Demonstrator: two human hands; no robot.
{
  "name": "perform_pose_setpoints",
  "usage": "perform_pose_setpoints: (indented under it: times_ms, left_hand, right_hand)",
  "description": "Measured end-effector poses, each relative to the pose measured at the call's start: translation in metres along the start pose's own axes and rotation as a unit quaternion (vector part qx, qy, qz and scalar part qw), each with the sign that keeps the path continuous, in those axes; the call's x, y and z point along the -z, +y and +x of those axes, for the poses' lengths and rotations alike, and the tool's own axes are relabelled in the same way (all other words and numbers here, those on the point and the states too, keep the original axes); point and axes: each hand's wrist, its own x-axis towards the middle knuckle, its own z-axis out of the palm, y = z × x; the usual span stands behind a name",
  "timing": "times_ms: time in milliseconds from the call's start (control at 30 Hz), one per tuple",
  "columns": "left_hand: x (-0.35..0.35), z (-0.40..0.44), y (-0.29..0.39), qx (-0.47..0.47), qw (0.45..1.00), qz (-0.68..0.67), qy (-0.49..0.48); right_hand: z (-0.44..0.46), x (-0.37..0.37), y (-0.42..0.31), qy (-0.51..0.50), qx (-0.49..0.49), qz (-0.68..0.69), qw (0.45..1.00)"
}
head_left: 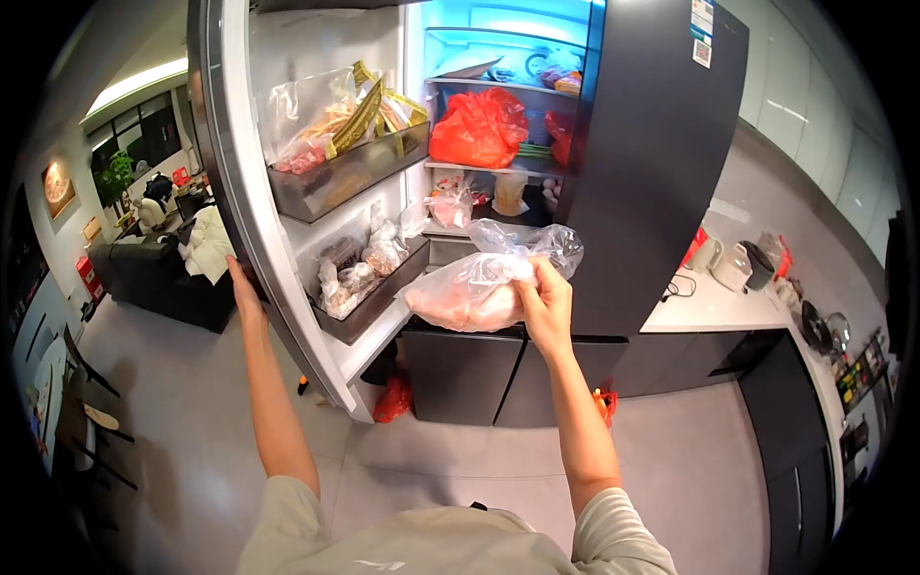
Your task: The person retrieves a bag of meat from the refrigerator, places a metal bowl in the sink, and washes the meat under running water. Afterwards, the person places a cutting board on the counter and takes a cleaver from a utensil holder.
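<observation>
My right hand (546, 305) is closed around the gathered neck of a clear plastic bag (465, 295) with pale pink, meat-like pieces inside. The bag hangs in front of the open fridge, near the lower door bin (359, 311). At the left, my left hand (245, 287) rests against the outer edge of the open fridge door (297, 278); its fingers are partly hidden behind the door. The upper door bin (350, 177) holds clear and yellow-green packets. Inside the fridge, a red plastic bag (479, 127) sits on a middle shelf.
A closed dark fridge door (656, 163) stands right of the opening. Farther right, a white counter (704, 307) carries appliances. Dark drawers (460, 374) lie below, with a red bag (393, 401) on the floor. A black sofa (168, 278) is at the left.
</observation>
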Motion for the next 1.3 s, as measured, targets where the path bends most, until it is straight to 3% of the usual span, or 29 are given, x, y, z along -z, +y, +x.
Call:
perform_pose_setpoints:
  times_ms: [133,333,433,500,600,700,767,867,1167,1300]
  left_hand:
    - [-0.001,-0.032,0.000,-0.049,0.998,-0.026,0.006]
    - [-0.049,-0.128,-0.009,-0.140,0.970,0.149,0.129]
    - [-0.095,-0.185,-0.024,-0.138,0.961,0.237,0.038]
    - [-0.132,-0.216,-0.037,-0.188,0.950,0.244,0.040]
    - [-0.178,-0.245,-0.051,-0.230,0.942,0.240,-0.038]
    - [-0.228,-0.252,-0.067,-0.383,0.878,0.277,-0.067]
    - [-0.266,-0.254,-0.075,-0.409,0.860,0.289,-0.102]
    - [-0.318,-0.251,-0.110,-0.416,0.829,0.350,-0.131]
    - [-0.416,-0.233,-0.178,-0.444,0.790,0.416,-0.073]
    - [-0.424,-0.219,-0.190,-0.453,0.787,0.403,-0.109]
  right_hand:
    - [-0.025,0.003,-0.022,0.026,-0.015,-0.034,0.999]
    - [-0.056,0.044,-0.040,0.057,-0.019,-0.062,0.996]
    - [-0.065,0.089,-0.035,0.079,0.000,-0.102,0.992]
    - [-0.076,0.115,-0.031,0.096,0.009,-0.130,0.987]
    - [-0.095,0.147,-0.031,0.124,-0.005,-0.150,0.981]
    - [-0.112,0.174,-0.037,0.141,0.010,-0.206,0.968]
    - [-0.123,0.193,-0.045,0.156,0.010,-0.239,0.958]
    - [-0.149,0.223,-0.054,0.187,-0.074,-0.229,0.952]
    - [-0.195,0.278,-0.069,0.298,-0.086,-0.304,0.901]
    - [-0.206,0.283,-0.071,0.340,-0.076,-0.329,0.878]
